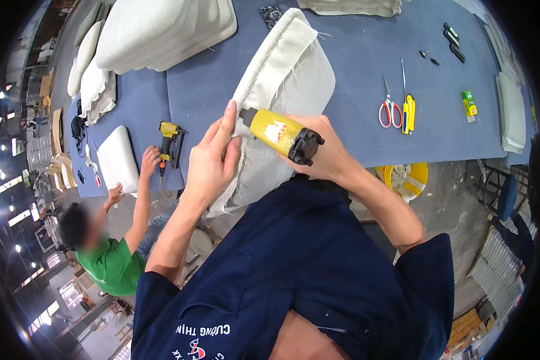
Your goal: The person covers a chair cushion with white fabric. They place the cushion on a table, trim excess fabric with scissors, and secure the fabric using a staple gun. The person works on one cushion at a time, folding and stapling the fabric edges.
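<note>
Blue bench (354, 72) carries a white cushion (294, 78). Right hand (327, 153) grips a yellow staple gun (279, 133), long axis slanting, nose up-left against the cushion's edge; left hand (213, 159) presses the fabric, fingers together.

Staple guns: two, one yellow (284, 135), one yellow-black (170, 144). Scissors, red-handled (390, 109): one pair. Utility knife, yellow (408, 113): one. Green box (469, 104): one. Yellow bucket (405, 179): one. Black tools at far edge (453, 41): three. Persons: two.
</note>
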`<state>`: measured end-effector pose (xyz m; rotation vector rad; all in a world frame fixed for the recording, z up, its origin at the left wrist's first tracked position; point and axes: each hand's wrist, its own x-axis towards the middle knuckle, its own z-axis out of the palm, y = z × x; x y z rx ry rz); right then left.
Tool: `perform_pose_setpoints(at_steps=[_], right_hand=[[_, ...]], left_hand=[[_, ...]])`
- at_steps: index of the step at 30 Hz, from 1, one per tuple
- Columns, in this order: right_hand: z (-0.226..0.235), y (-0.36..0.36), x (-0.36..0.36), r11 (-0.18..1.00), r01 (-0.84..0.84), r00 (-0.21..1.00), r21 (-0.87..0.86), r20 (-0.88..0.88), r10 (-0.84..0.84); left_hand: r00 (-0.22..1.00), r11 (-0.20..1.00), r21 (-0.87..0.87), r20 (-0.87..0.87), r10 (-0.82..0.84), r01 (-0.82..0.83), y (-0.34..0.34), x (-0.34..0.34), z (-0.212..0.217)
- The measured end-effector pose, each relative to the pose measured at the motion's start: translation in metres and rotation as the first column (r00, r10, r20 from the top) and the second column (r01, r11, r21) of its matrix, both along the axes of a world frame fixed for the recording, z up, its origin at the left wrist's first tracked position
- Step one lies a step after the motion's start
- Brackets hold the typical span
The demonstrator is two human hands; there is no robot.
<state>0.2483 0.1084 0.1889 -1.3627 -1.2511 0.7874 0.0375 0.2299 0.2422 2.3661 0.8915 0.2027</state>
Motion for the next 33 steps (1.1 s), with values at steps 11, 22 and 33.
perform_pose_setpoints(at_steps=[11,22,33], right_hand=[[-0.005,0.004,-0.01,0.999,-0.018,1.0,-0.028,0.014,0.019],[-0.003,0.001,-0.015,0.996,-0.057,0.998,-0.07,0.013,0.058],[0.006,-0.013,-0.035,0.995,-0.022,0.999,-0.101,-0.042,0.018]], left_hand=[[0.998,0.999,-0.046,0.067,0.021,-0.018,0.004,-0.003,-0.001],[0.97,0.989,-0.139,0.243,-0.008,0.043,0.006,-0.024,-0.013],[0.997,0.991,-0.133,0.072,0.034,-0.024,-0.007,-0.023,-0.001]])
